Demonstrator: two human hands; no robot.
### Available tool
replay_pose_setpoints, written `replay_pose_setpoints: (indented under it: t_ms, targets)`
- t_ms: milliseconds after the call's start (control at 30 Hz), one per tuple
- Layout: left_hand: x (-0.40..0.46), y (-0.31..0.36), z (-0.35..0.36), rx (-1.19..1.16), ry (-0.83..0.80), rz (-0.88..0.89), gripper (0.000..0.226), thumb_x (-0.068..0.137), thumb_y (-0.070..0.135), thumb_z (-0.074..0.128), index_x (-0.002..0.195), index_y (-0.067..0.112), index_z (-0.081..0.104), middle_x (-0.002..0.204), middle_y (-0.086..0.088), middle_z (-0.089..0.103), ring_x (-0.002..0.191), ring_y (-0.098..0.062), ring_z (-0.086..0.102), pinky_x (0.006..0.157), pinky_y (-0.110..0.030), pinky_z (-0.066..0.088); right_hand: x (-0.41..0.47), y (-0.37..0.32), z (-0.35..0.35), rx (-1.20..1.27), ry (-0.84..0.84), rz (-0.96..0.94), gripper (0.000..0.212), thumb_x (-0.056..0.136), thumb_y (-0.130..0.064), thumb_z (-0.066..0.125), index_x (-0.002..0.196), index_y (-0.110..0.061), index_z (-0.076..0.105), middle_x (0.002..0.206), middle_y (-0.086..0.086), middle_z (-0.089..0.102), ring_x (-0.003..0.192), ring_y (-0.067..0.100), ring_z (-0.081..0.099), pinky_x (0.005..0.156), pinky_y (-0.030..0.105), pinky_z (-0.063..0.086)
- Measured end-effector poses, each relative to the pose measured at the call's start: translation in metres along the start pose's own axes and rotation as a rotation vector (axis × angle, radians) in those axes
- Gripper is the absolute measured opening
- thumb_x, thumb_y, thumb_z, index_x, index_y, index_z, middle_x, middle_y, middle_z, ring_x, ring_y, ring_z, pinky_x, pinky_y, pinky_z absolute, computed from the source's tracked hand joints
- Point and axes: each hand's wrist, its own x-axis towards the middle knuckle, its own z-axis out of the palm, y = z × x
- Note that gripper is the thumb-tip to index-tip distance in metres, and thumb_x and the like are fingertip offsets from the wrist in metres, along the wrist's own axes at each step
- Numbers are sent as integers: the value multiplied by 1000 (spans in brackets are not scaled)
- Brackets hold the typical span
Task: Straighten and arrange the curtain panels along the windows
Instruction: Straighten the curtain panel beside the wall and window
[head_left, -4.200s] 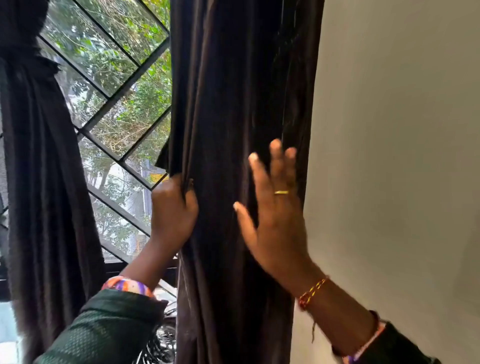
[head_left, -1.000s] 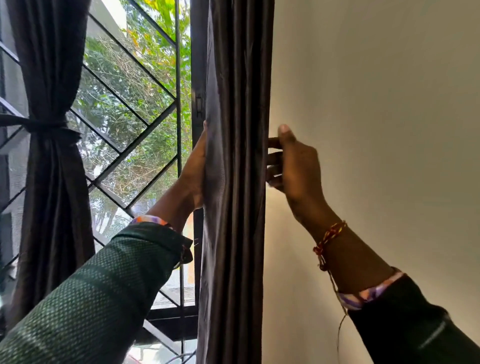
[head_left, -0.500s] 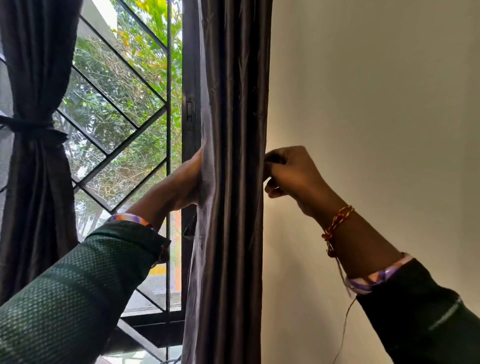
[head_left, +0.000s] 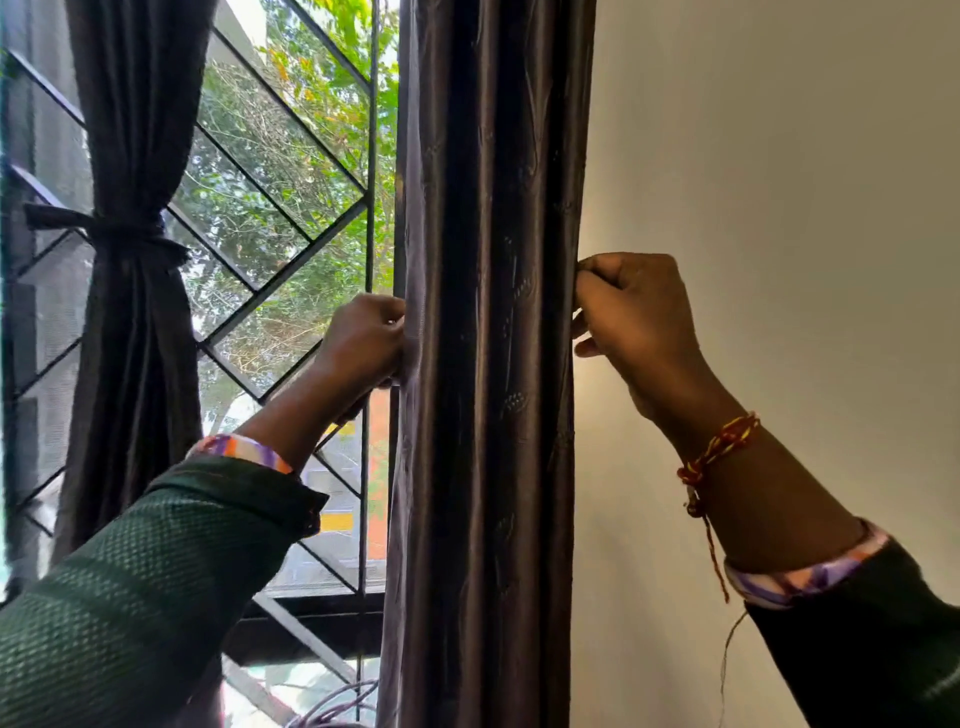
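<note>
The curtain panel (head_left: 488, 364) hung gathered as my left hand (head_left: 363, 343) and right hand (head_left: 631, 317), lower now, each gripped an edge, so the folds were nearly straight.

The curtain (head_left: 488, 364) is a dark cloth with a soft satin shine and a faint woven pattern. The second curtain (head_left: 130, 338) looks more matt, tied with a band (head_left: 111, 228) of the same cloth. The window grille (head_left: 280, 208) is dark painted metal. The wall (head_left: 779, 182) is smooth and matt. The sleeve (head_left: 130, 597) is green cloth with rough, dotted texture. The wrist thread (head_left: 717, 452) is twisted red and yellow yarn.
</note>
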Motion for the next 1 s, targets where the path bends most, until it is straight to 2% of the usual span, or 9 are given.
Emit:
replay_pose_setpoints:
  t_ms: [133, 267, 400, 467, 567, 667, 733, 833, 1000]
  targets:
    - [-5, 4, -19, 76, -65, -157, 35, 92, 24, 54, 64, 2, 55, 32, 4, 44, 20, -1, 33, 27, -10, 26, -2, 4, 10, -29, 31, -1, 29, 93, -15, 49, 80, 4, 67, 77, 24, 65, 72, 38, 64, 69, 52, 56]
    - [-14, 5, -37, -520, -275, -425, 44, 92, 51, 36, 71, 14, 48, 37, 7, 43, 26, 0, 31, 29, -6, 24, -4, 9, 9, -16, 57, 50, 30, 94, -15, 48, 79, 5, 64, 79, 28, 64, 72, 39, 64, 65, 53, 56]
    - [-22, 16, -34, -886, -278, -326, 40, 92, 55, 31, 85, 20, 49, 51, 7, 43, 36, -1, 30, 36, -10, 22, -6, 7, 12, -16, 65, 79, 33, 95, -15, 41, 69, -2, 58, 74, 22, 62, 72, 37, 62, 67, 51, 55]
    - [-29, 32, -25, -813, -346, -251, 45, 86, 64, 32, 84, 22, 49, 55, 8, 42, 41, -3, 29, 39, -14, 20, -11, 2, 16, -12, 66, 43, 34, 95, -14, 39, 63, -11, 51, 64, 10, 55, 63, 26, 56, 65, 42, 54]
    - [-44, 59, -9, -402, -373, -91, 50, 74, 69, 53, 81, 20, 56, 61, 7, 53, 48, -6, 46, 42, -19, 31, -19, -7, 22, 29, -22, -46, 29, 93, -22, 43, 73, -10, 60, 69, 7, 60, 64, 18, 58, 61, 34, 50]
    - [-50, 73, 4, -368, -308, -11, 31, 79, 36, 68, 96, 12, 61, 70, 7, 68, 56, 0, 65, 43, -12, 45, -18, -8, 20, -2, -138, -92, 33, 88, -25, 43, 96, -1, 66, 88, 16, 68, 79, 28, 66, 68, 42, 58]
    - [-48, 73, 6, -381, -299, 12, 27, 80, 26, 68, 102, 10, 63, 81, 2, 70, 62, -1, 66, 48, -11, 47, -16, -5, 11, 61, -165, -53, 22, 94, -14, 47, 95, -4, 66, 85, 12, 68, 73, 24, 67, 61, 36, 58]
    - [-34, 56, 9, -254, -114, 16, 21, 82, 18, 65, 103, 14, 68, 85, -1, 70, 70, -6, 67, 57, -18, 51, -15, -6, -6, 207, -106, 42, 20, 94, -12, 49, 81, -17, 63, 68, 2, 61, 59, 14, 60, 52, 23, 50]
    - [-21, 40, 18, 69, 114, 50, 22, 83, 24, 62, 99, 12, 70, 86, -5, 67, 80, -16, 62, 57, -21, 39, -10, -7, -16, 129, 26, -100, 16, 92, -13, 53, 90, -12, 69, 81, 6, 68, 75, 15, 63, 68, 27, 52]
